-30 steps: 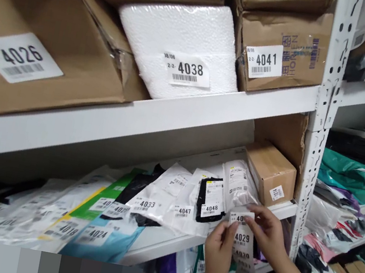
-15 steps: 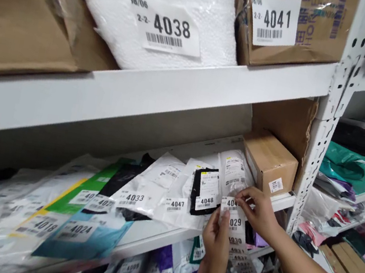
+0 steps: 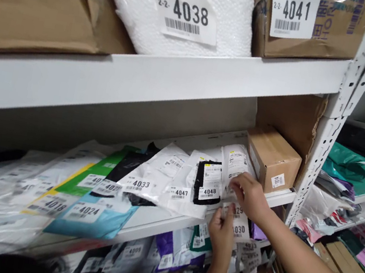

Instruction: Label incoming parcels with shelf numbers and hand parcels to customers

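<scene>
My left hand [image 3: 221,235] is closed, thumb against fingers, on a strip of printed number labels [image 3: 239,231] that hangs down past the shelf edge. Just above it, my right hand [image 3: 251,198] has its fingers together on a number label [image 3: 227,190], mostly covered by the fingertips. That label lies against the lower front of a white parcel bag [image 3: 237,160]. Directly left of this bag is a small black parcel [image 3: 211,184] marked 4048. White parcels marked 4047 [image 3: 181,193] and 4033 [image 3: 140,184] lie further left.
A brown carton [image 3: 273,159] stands right of the white bag, near the shelf upright [image 3: 330,115]. Overhead runs the upper shelf beam [image 3: 176,90] with large parcels. More bagged parcels [image 3: 91,214] fill the left; a lower shelf holds others, including a purple one [image 3: 165,244].
My right hand has moved from the top of the label strip onto the white bag, and its label is apart from the strip. My left hand still holds the strip, now slightly lower.
</scene>
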The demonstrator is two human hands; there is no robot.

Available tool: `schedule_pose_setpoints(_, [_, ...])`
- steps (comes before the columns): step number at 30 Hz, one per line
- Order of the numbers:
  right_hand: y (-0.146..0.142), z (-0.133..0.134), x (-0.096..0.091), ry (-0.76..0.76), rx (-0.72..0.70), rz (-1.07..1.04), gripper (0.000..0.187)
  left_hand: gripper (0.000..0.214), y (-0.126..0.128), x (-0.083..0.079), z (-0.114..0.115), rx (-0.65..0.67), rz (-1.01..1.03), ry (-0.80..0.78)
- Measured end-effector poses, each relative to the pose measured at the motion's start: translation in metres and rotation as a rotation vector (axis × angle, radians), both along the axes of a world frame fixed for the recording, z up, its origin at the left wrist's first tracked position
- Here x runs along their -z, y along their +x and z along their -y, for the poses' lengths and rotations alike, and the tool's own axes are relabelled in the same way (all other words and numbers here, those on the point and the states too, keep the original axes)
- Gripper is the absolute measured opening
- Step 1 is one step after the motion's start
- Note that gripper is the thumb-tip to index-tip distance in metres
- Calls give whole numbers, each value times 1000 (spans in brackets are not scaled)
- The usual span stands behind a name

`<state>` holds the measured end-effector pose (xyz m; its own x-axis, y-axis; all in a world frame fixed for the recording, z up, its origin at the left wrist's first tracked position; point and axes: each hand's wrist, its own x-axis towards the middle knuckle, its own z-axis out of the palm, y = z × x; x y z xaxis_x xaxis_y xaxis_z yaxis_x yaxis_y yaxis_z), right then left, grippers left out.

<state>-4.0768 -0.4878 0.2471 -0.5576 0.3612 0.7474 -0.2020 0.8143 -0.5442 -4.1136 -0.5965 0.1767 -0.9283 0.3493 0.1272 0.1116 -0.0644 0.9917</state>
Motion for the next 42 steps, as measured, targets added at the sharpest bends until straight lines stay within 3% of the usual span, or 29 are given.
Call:
schedule_pose_setpoints(3, [-8, -11, -9, 107, 110, 130, 18, 46, 19, 17, 3, 101, -57, -18])
schedule_pose_setpoints(6, [-12, -14, -20, 213, 240, 436, 15, 50, 31, 30, 12, 65, -76, 17])
schedule_pose_setpoints(9, [-13, -7, -28, 334, 372, 639, 18, 51, 30, 32, 20, 1, 13, 99])
schedule_pose_setpoints(13, [-13, -3, -31, 432, 521, 593, 16, 52, 24, 27, 24, -25, 205, 215])
schedule_pose_setpoints(15, [-14, -8, -30, 485, 470, 520, 18, 49, 24, 28, 24, -44, 341, 279])
schedule_pose_setpoints(18, [-8, -17, -25, 531, 283, 489, 10, 49, 25, 31, 23, -86, 465, 343])
schedule_pose_setpoints(21, [16, -11, -15, 441, 160, 267, 14, 50, 26, 33, 23, -76, 486, 364])
schedule_pose_setpoints(24, [56, 10, 11, 204, -40, 89, 24, 50, 30, 37, 27, 11, 402, 304])
schedule_pose_setpoints(27, [95, 28, 59, -169, -202, 248, 27, 49, 41, 50, 32, 79, 146, 145])
schedule_pose_setpoints(30, [119, 33, 121, -627, -132, 263, 28, 44, 60, 74, 33, 163, -60, 28])
schedule_pose_setpoints(32, [130, 31, 157, -859, -89, 247, 33, 32, 73, 93, 31, 247, -63, -4])
schedule_pose_setpoints(34, [136, 28, 184, -960, -64, 251, 34, 28, 83, 114, 29, 285, -36, -61])
schedule_pose_setpoints(37, [139, 23, 210, -957, -37, 314, 33, 28, 88, 142, 25, 215, -91, -232])
schedule_pose_setpoints(39, [132, 21, 222, -977, -60, 364, 32, 28, 87, 159, 23, 141, -130, -333])
schedule_pose_setpoints(42, [107, 23, 241, -1151, -136, 319, 32, 34, 75, 178, 22, 54, -142, -444])
